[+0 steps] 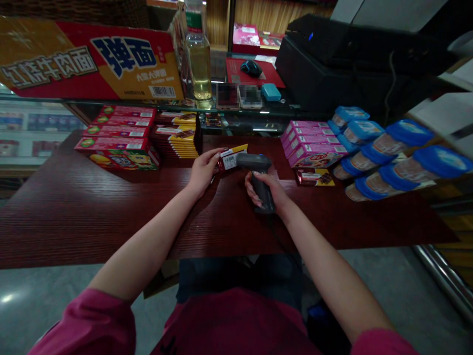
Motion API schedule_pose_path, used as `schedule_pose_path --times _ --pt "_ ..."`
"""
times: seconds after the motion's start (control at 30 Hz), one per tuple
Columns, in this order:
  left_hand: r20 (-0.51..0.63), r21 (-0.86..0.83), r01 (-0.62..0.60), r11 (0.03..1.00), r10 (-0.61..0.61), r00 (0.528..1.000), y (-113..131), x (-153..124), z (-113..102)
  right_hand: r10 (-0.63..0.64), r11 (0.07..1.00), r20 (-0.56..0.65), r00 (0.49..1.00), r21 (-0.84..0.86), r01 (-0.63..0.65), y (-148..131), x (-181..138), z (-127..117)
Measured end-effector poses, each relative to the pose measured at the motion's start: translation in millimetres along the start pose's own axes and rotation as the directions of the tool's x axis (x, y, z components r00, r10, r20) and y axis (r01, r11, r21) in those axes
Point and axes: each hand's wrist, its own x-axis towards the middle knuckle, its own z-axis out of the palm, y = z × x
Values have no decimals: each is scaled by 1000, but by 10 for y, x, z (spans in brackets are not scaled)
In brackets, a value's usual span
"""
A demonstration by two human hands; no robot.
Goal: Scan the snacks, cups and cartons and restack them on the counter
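Observation:
My left hand (204, 171) is closed on a chocolate bar (229, 159) in a red and yellow wrapper, its white barcode label turned up. In my right hand (266, 190) I grip a dark barcode scanner (261, 185) by its handle. The scanner's head points left, close to the label and partly in front of the bar. Further right, a similar chocolate bar (315, 177) lies flat on the brown table (121, 217). To the left stand stacked chocolate bars (183, 140) in matching wrappers.
Red boxes (118, 148) stand left of the stacked bars. Pink boxes (314, 145) and blue-lidded tubs (391, 170) occupy the right side. Behind, a glass shelf holds a noodle carton (92, 61), a bottle (198, 59) and a mouse (251, 68). The scanner's cable (281, 239) hangs toward me.

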Motion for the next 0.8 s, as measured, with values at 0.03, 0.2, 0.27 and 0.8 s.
schedule_pose_path --times 0.03,0.2,0.27,0.8 --pt "0 9 0 1000 0 1000 -1 1 0 0 1000 -6 1000 2 0 3 -1 1" --pt "-36 31 15 999 -14 999 9 5 6 -4 1000 -18 1000 5 4 -2 -7 13" --pt "-41 21 7 1000 -6 999 7 5 7 -4 1000 -11 1000 2 4 -7 -9 17" --pt "314 709 -606 362 607 730 359 -243 -308 -141 980 -39 989 133 145 -101 -128 -113"
